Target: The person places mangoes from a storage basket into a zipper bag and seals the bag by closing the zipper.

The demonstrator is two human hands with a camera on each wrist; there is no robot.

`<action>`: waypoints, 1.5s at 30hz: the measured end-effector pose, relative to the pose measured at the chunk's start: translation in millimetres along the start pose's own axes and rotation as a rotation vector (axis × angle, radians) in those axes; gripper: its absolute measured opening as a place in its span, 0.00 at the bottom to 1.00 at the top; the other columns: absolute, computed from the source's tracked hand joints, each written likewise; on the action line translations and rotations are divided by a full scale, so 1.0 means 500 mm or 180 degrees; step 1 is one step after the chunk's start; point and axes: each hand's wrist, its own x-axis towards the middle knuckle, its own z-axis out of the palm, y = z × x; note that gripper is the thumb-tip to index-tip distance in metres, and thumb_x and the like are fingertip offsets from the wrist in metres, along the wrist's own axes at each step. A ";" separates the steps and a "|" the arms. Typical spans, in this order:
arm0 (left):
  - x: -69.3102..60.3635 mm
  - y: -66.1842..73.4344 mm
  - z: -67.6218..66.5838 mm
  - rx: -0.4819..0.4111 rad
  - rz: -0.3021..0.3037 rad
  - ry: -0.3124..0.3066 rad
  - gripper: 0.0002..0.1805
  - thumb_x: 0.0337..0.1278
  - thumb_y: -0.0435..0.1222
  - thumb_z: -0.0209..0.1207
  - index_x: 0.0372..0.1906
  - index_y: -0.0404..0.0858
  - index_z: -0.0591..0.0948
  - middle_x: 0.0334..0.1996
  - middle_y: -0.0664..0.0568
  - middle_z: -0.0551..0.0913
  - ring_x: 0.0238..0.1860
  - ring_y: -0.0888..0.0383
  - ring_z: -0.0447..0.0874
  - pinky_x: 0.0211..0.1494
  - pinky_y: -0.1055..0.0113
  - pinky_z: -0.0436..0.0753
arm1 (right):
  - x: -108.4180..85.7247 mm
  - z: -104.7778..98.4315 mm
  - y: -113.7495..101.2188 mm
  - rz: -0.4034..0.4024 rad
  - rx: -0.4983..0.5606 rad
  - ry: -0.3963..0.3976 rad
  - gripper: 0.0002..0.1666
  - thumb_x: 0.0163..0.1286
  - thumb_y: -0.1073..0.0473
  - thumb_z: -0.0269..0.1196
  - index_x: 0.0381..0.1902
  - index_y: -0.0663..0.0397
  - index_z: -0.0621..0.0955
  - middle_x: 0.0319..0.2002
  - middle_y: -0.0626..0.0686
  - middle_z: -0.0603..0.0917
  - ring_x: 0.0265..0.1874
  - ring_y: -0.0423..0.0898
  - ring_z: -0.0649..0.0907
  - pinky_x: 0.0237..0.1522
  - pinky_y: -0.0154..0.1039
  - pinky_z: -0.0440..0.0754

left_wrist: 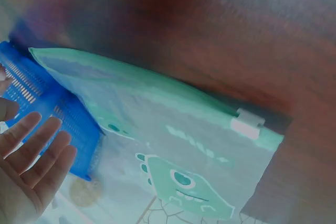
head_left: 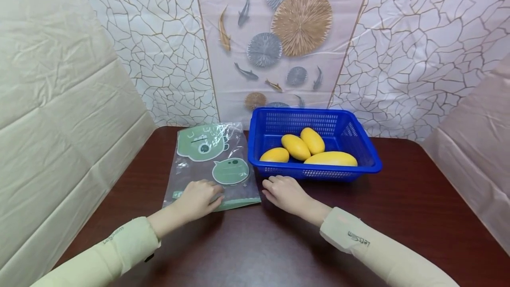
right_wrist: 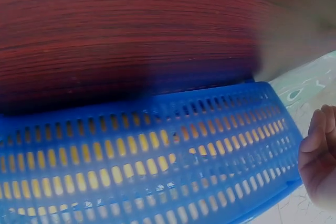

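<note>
A clear slider zip bag printed with green cartoon monsters lies on the table, its green-edged mouth toward the front. In the left wrist view the bag's mouth gapes slightly, with a white slider near one end. My left hand is over the bag's front part, fingers loosely bent and holding nothing; whether it touches the bag I cannot tell. Just in front of the blue plastic basket is my right hand, relaxed and holding nothing. Several smooth yellow oval fruits lie in the basket, one of them longer.
The dark reddish-brown table extends in front of and beside both hands. Behind it hangs a patterned cloth with fish and round leaves. Pale cloth walls flank the table on both sides. The basket stands immediately right of the bag.
</note>
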 end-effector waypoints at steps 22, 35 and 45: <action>0.160 0.024 -0.015 -0.0405 -0.0449 -0.0065 0.33 0.57 0.54 0.58 0.64 0.42 0.70 0.57 0.44 0.77 0.58 0.45 0.75 0.61 0.46 0.72 | -0.023 -0.100 0.024 0.0063 0.0020 0.0047 0.09 0.60 0.58 0.66 0.25 0.51 0.76 0.19 0.45 0.74 0.17 0.39 0.71 0.20 0.29 0.70; 0.219 0.063 0.018 -0.0660 -0.0651 -0.0157 0.44 0.55 0.60 0.55 0.72 0.43 0.58 0.68 0.43 0.63 0.71 0.41 0.55 0.68 0.41 0.60 | -0.036 -0.133 0.060 0.0150 0.0028 0.0098 0.08 0.59 0.60 0.66 0.26 0.53 0.77 0.20 0.46 0.72 0.17 0.39 0.68 0.21 0.29 0.69; 0.267 0.066 0.035 -0.0898 -0.1041 -0.0112 0.36 0.60 0.51 0.56 0.70 0.42 0.61 0.66 0.41 0.66 0.70 0.42 0.59 0.69 0.46 0.62 | -0.028 -0.148 0.099 0.0372 0.0110 0.0450 0.06 0.57 0.63 0.67 0.29 0.56 0.79 0.21 0.48 0.77 0.17 0.38 0.70 0.20 0.31 0.71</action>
